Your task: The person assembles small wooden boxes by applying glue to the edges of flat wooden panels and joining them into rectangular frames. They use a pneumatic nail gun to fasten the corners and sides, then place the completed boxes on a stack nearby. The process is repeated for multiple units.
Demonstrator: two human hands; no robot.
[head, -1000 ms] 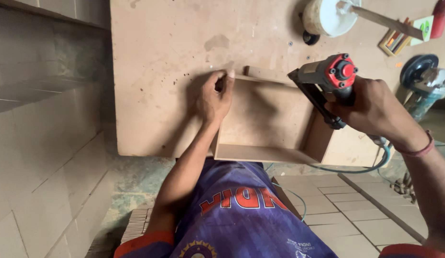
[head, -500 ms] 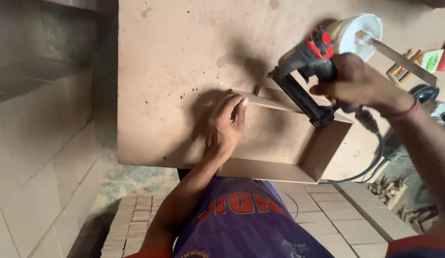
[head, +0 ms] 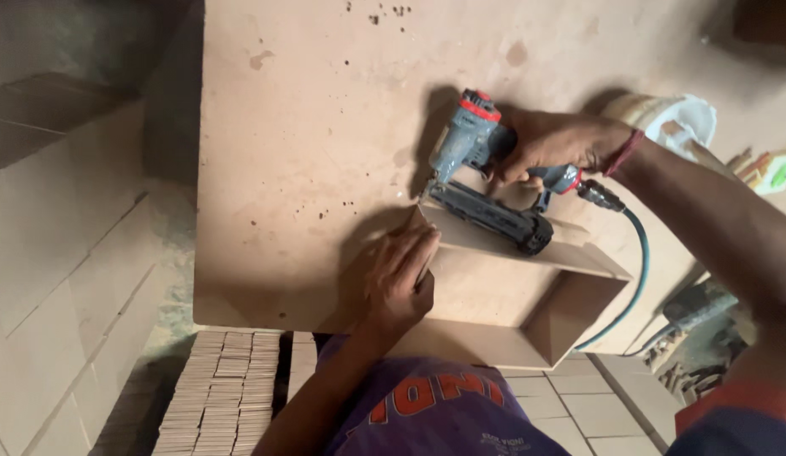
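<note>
The right hand point(head: 555, 145) has brought the pneumatic nail gun point(head: 486, 181) down from a raised position a second ago: its nose now sits at the top left corner of the open wooden box frame point(head: 528, 291), where before it was held off the far end of the frame. The right grip is wrapped fully round the gun's handle, index finger forward near the trigger area; whether the trigger is pressed cannot be told. The gun's long dark magazine lies along the frame's upper edge, directly below and right of that grip, and a teal air hose point(head: 636, 270) trails from the handle base down past the frame's right end. The left hand point(head: 397, 279) has stayed on the same corner throughout; its grip is flat and open, fingers spread, pressing the end panel just below the gun's nose. Judged from this, the corner joint is being held square with the tool set on it. The frame lies on the large brown board table point(head: 300, 127), just ahead of the person's purple shirt point(head: 435, 409). Beyond the right wrist stands a white container point(head: 676, 118); further right, at the picture edge, a small green and yellow package point(head: 777, 171), print unreadable. Below the left forearm sits a stack of thin pale strips point(head: 220, 388).
</note>
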